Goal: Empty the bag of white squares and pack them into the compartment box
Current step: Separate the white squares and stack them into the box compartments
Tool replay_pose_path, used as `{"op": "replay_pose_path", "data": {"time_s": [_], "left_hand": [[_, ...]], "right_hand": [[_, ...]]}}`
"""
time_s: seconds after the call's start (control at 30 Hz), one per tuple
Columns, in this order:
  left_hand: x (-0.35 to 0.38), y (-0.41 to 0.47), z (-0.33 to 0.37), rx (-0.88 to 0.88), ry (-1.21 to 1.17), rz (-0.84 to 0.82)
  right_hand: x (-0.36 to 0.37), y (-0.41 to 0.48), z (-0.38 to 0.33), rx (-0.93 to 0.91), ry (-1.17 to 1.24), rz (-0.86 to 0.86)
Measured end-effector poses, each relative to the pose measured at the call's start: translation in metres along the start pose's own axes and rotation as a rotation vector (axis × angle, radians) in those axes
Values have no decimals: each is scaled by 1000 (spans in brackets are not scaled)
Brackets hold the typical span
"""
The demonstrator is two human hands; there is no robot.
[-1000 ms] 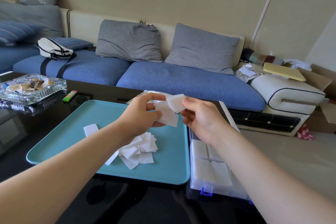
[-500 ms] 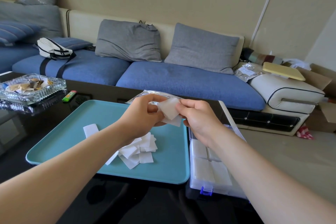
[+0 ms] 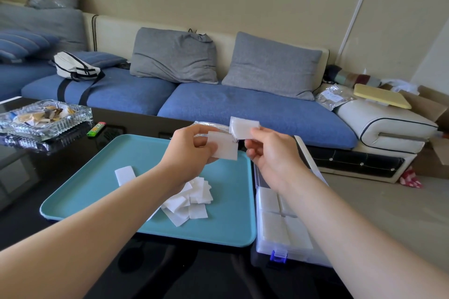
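Nearest, the compartment box sits just right of the teal tray. Its front cells look full of white, so this piece likely belongs farther back. The loose pile of white squares lies on the tray. Above it, the left hand grips what looks like a small stack while the right hand pinches one square, held just apart. Keep it flat and lay it squarely. The clear bag lies just behind on the surface.

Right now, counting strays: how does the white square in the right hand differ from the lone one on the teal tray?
The right hand pinches the held white square in the air; the lone white square lies flat on the teal tray, untouched. Both are thin and white.
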State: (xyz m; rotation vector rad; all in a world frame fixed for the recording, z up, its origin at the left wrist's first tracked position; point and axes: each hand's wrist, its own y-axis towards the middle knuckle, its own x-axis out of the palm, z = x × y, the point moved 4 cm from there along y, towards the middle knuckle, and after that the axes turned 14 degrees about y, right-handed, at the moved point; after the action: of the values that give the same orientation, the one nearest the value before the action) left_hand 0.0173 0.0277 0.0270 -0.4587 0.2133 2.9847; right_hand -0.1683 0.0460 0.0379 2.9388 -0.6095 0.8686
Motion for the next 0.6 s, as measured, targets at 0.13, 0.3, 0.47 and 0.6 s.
{"op": "replay_pose_path", "data": {"time_s": [0.13, 0.3, 0.47, 0.6], "left_hand": [[0, 0, 1, 6, -89, 8], [4, 0, 3, 17, -151, -37], [3, 6, -3, -14, -171, -6], [2, 6, -5, -20, -145, -11]], "right_hand": [[4, -8, 12, 171, -92, -104], [2, -10, 11, 160, -242, -100], [-7, -6, 5, 64, -384, -19], [-3, -5, 4, 90, -210, -110]]}}
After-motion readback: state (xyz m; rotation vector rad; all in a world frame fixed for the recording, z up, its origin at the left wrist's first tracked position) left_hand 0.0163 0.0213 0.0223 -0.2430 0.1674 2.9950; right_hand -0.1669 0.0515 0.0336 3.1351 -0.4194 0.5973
